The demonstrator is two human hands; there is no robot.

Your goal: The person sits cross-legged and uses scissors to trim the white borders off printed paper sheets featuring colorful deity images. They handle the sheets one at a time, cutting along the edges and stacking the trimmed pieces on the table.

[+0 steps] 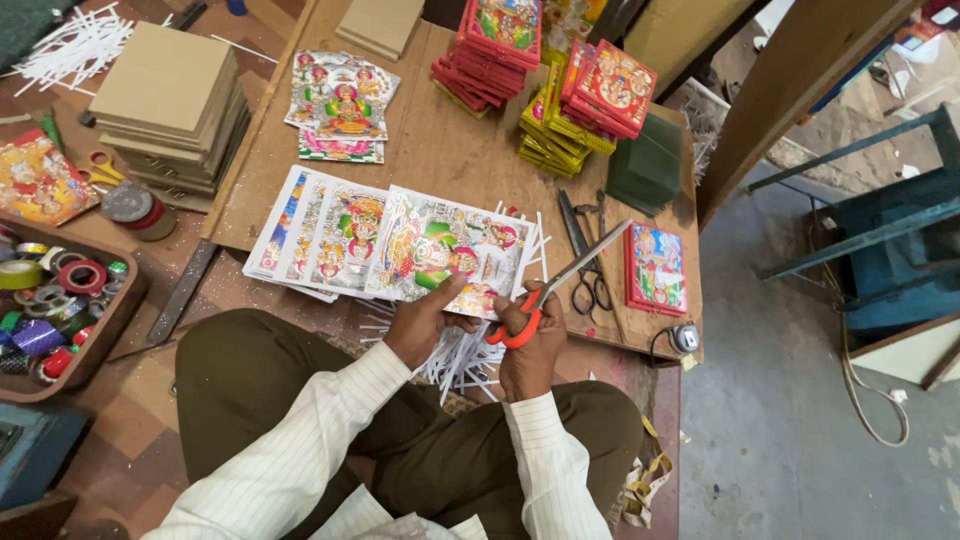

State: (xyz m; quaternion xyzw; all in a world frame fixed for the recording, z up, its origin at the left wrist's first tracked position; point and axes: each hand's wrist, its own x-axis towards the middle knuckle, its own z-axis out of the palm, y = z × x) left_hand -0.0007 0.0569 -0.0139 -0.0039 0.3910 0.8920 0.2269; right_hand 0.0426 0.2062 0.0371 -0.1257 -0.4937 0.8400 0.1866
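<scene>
I am seeing the fingers of my right hand [532, 345] curling shut through the orange loops of the long steel-bladed scissors [560, 285], whose blades are standing open and pointing up and away to the right. The fingers of my left hand [425, 318] are pinching closed on the near edge of the glossy multicoloured printed picture sheet [445, 250], thumb on top. That sheet is lying over the front edge of the brown wooden surface [440, 150], overlapping a fanned row of similar printed sheets [315, 230] on its left. Thin white paper strips [462, 360] are hanging below the edge, between my hands and my knees. To the right, a pair of dark metal scissors [585, 255] and a red-framed picture [656, 268] are lying near the surface's right edge, leaving little bare wood there. Farther left, a brown wooden tray [115, 320] is holding many rolls of coloured tape [60, 290].
</scene>
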